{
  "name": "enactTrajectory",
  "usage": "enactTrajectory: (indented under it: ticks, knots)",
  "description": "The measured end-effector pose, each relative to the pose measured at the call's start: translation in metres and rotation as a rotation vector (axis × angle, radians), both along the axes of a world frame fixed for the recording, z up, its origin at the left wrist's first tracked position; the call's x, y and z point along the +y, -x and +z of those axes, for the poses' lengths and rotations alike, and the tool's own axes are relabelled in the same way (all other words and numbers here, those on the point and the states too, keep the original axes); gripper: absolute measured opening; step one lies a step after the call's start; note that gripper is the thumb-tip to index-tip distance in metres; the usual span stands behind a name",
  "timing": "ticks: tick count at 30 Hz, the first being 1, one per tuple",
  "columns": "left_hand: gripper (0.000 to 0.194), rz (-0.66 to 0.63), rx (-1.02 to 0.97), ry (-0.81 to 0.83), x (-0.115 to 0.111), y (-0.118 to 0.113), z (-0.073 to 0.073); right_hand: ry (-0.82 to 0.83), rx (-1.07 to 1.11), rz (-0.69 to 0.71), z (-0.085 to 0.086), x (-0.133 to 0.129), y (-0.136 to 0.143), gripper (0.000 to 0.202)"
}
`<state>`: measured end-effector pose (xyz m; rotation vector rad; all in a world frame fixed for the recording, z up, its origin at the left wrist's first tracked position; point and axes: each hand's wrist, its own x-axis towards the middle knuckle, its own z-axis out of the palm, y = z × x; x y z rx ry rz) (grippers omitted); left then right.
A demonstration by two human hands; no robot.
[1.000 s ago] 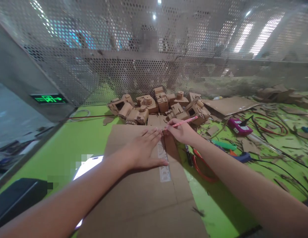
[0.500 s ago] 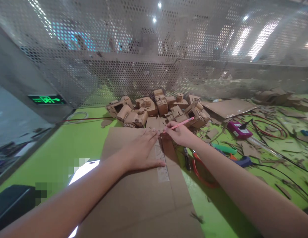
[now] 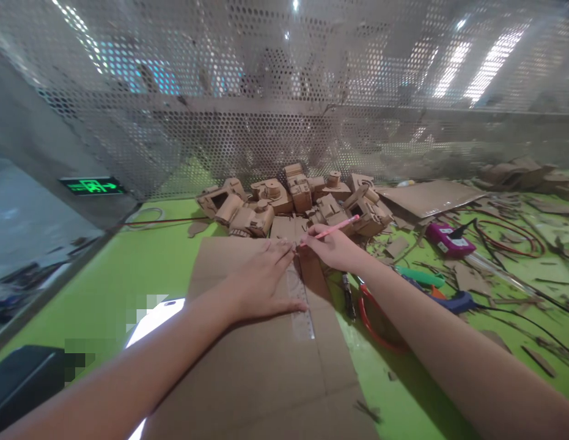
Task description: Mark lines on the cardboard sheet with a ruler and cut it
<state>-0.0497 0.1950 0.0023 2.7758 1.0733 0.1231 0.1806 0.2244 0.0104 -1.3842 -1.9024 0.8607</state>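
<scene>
A large cardboard sheet (image 3: pixel 266 379) lies on the green table. My left hand (image 3: pixel 266 278) rests flat on it, fingers spread, over a clear ruler (image 3: pixel 302 318) whose near end shows below my thumb. My right hand (image 3: pixel 327 244) is closed round a pink pencil (image 3: pixel 332 230), held slanted. The pencil's lower end is at the far part of the ruler, close to my left fingertips. A glowing white screen (image 3: pixel 158 318) lies partly under the sheet and my left forearm.
Several cardboard models (image 3: pixel 300 189) stand behind the sheet, before a perforated metal screen (image 3: pixel 266 128). To the right are red-handled pliers (image 3: pixel 371 324), a green-handled tool (image 3: pixel 419 276), a blue glue gun (image 3: pixel 456 302), a purple box (image 3: pixel 449 240) and cardboard scraps. A black object (image 3: pixel 27 385) sits lower left.
The view has shifted slightly, so objects on the right appear a little farther right. Both hands keep nearly the same pose, with the pencil still in my right hand.
</scene>
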Motion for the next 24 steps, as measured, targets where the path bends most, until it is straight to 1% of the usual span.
enactTrajectory:
  ticks: [5,8,15,21,24]
  knots:
    - [0.124,0.004,0.011,0.017,-0.001,-0.002,0.002,0.031,0.072,-0.017,-0.010,0.007,0.000,0.007]
    - [0.126,0.006,0.028,0.029,-0.001,-0.003,0.003,0.030,0.102,-0.022,-0.014,0.009,-0.001,0.006]
    - [0.127,0.027,0.076,0.052,-0.001,-0.004,0.005,-0.005,0.110,-0.049,-0.017,0.012,-0.002,0.009]
    - [0.124,0.036,0.114,0.064,-0.001,-0.005,0.005,-0.021,0.121,-0.031,-0.019,0.013,-0.002,0.009]
    - [0.124,0.042,0.133,0.072,0.001,-0.006,0.006,-0.057,0.103,-0.035,-0.019,0.015,-0.003,0.007]
